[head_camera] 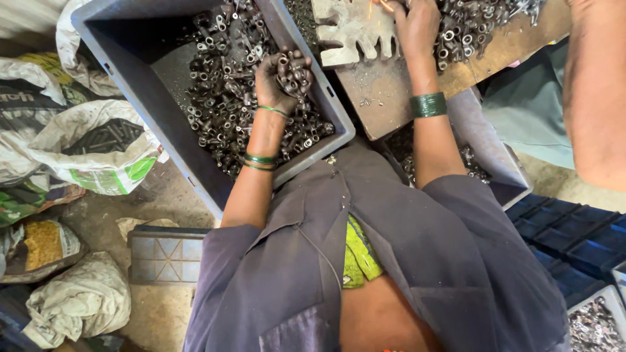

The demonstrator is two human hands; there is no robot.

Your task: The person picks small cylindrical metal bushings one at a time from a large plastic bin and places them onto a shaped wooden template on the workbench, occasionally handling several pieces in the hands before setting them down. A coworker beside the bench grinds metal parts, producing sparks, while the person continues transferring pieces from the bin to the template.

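Over the grey bin [130, 91] the left hand [282, 81] is clenched on a fistful of small metal parts [295, 73]. The right hand [416, 26], fingers curled down, presses on the notched metal block [352, 29] on the wooden board [391, 91]. Loading seems underway; next calls for carrying the fistful across without spilling.

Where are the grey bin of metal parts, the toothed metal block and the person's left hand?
grey bin [130, 85], head view, on its bare inner left wall.
toothed metal block [349, 29], head view, on its flat top face.
left hand [282, 79], head view, on the back of the hand.
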